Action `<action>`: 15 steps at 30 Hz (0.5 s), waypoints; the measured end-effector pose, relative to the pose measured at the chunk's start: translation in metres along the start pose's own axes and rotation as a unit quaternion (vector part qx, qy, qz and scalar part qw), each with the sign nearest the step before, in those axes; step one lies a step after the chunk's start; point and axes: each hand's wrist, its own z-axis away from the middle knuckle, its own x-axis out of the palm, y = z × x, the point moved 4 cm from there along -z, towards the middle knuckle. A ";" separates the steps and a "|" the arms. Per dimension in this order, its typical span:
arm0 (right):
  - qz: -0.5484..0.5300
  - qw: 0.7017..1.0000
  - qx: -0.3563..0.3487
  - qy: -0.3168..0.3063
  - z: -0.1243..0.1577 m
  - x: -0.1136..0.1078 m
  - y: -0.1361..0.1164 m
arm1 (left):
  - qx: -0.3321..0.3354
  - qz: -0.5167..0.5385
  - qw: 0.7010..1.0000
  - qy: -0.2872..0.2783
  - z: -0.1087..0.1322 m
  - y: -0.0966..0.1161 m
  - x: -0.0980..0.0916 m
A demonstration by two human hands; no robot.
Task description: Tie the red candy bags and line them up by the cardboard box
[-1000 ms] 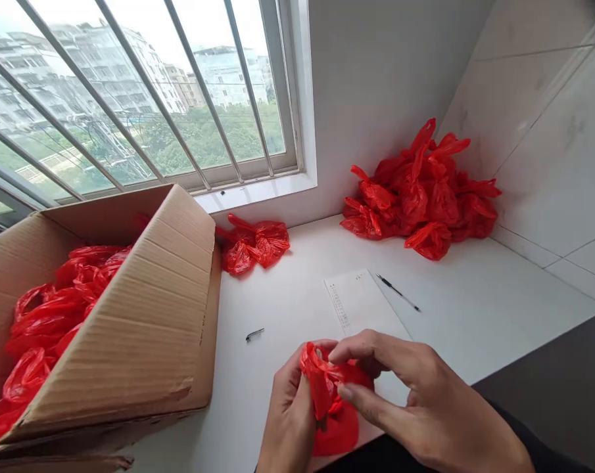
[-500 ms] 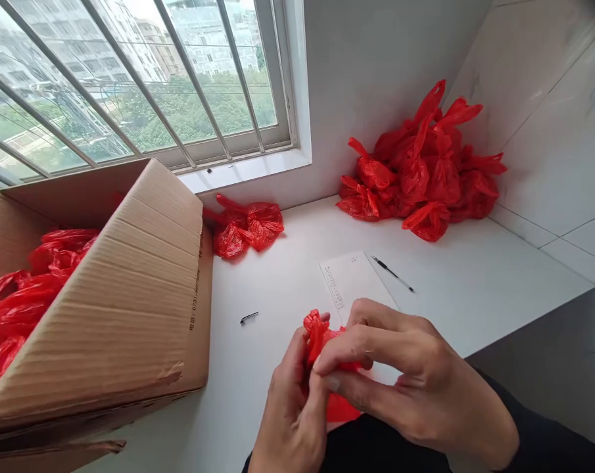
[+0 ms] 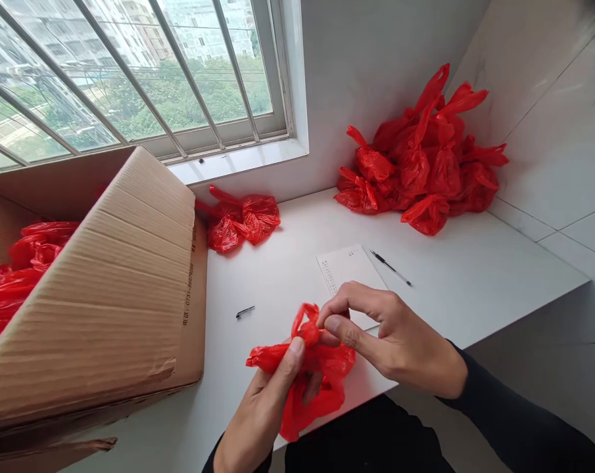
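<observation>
A red plastic bag (image 3: 321, 394) is held in front of me above the table's near edge, its top twisted and looped around a knot. My left hand (image 3: 272, 394) grips it from the left, thumb pressed on the gathered part beside the knot. One handle end pokes out leftward over the fingers. At the knot's right side, my right hand (image 3: 371, 328) pinches with thumb and forefinger together at the plastic. Beyond the hands lies a white sheet of paper (image 3: 351, 266) with small writing, partly covered by my right hand.
A black pen (image 3: 390, 267) lies right of the paper, and a pen cap (image 3: 245, 312) lies left of it. An open cardboard box (image 3: 124, 276) with red bags inside stands at left. Tied red bags (image 3: 245, 220) sit beside it; a larger pile of red bags (image 3: 425, 164) fills the back corner.
Both hands have moved apart a little, showing the knot and a loop. The bag has turned and spread out, one end now pointing left. The view has shifted slightly.
</observation>
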 end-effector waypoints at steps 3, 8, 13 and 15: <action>0.004 1.000 -0.021 -0.015 -0.002 0.003 0.004 | 0.000 0.004 1.000 -0.027 -0.001 -0.003 -0.003; -0.036 0.999 -0.003 -0.038 -0.001 0.009 0.006 | 0.005 0.029 0.999 -0.025 -0.004 0.000 -0.003; -0.030 0.998 -0.016 -0.051 0.007 0.010 0.008 | 0.047 0.025 0.998 -0.033 -0.011 0.004 -0.009; -0.038 0.997 -0.052 -0.049 0.006 0.013 0.013 | 0.047 -0.030 0.998 -0.037 -0.011 0.004 -0.013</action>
